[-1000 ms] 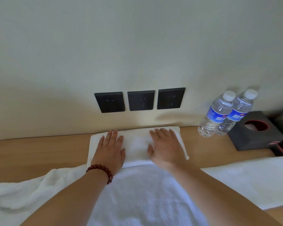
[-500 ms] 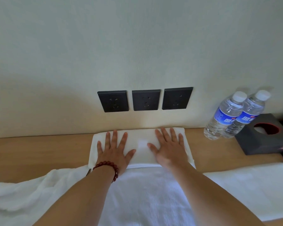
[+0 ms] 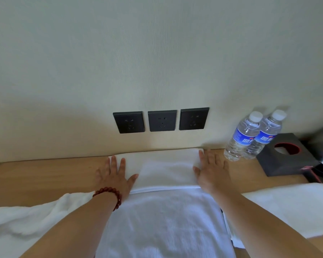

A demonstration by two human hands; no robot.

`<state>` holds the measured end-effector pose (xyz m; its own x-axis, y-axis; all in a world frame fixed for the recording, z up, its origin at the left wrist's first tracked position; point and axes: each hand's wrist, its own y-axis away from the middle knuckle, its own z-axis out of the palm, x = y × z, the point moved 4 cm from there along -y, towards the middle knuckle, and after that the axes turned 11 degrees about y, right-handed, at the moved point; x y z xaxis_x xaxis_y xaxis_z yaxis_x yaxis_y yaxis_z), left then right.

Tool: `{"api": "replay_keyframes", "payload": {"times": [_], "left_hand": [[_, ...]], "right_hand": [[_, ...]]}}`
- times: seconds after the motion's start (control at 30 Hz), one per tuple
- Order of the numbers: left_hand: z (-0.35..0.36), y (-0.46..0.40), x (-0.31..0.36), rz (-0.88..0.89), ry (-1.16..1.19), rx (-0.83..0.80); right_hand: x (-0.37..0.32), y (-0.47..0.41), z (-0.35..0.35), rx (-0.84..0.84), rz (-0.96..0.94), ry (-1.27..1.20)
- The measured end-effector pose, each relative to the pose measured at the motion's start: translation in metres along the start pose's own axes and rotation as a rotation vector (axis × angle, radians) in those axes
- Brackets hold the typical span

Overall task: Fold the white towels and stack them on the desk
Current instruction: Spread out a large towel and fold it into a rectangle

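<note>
Lying against the wall on the worktop (image 3: 45,175), the folded towel (image 3: 166,170), judged soft and limp, is pressed by flat left hand (image 3: 116,175) and right hand (image 3: 211,170), best lifted by its ends.

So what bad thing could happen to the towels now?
The folded towel lies close to two water bottles; if the right hand sweeps outward along it, it might knock one over. The loose towel bunched at the desk's near edge could perhaps slide off. Both hands, the left hand too, press at the towel's ends, so its middle may stay puffy.
</note>
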<state>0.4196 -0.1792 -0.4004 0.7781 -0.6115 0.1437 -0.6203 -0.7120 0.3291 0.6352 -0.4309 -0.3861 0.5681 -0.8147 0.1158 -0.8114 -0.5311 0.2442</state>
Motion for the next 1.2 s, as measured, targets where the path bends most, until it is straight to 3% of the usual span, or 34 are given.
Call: {"api": "replay_keyframes", "payload": {"times": [0.1, 0.2, 0.27, 0.33, 0.47, 0.63, 0.83, 1.2], "left_hand": [[-0.013, 0.016, -0.002, 0.009, 0.026, 0.09], [-0.011, 0.049, 0.004, 0.336, -0.072, 0.233], [0.001, 0.077, 0.009, 0.555, -0.148, 0.233], [0.015, 0.103, 0.011, 0.632, -0.187, 0.193], [0.048, 0.156, 0.002, 0.585, -0.17, 0.061], [0.084, 0.222, -0.033, 0.512, -0.168, -0.092], [0.094, 0.27, -0.056, 0.309, -0.145, -0.166], [0.118, 0.347, -0.055, 0.309, -0.123, -0.3]], "right_hand": [[0.004, 0.024, 0.005, 0.142, -0.069, 0.019], [0.002, 0.062, 0.016, 0.354, -0.236, 0.052], [-0.001, 0.095, 0.03, 0.412, -0.361, 0.039], [-0.003, 0.126, 0.045, 0.421, -0.47, 0.047], [-0.008, 0.181, 0.074, 0.366, -0.567, 0.027], [-0.008, 0.245, 0.09, 0.267, -0.545, -0.008], [-0.005, 0.301, 0.097, 0.114, -0.491, 0.014], [0.008, 0.362, 0.097, -0.106, -0.527, 0.075]]}}
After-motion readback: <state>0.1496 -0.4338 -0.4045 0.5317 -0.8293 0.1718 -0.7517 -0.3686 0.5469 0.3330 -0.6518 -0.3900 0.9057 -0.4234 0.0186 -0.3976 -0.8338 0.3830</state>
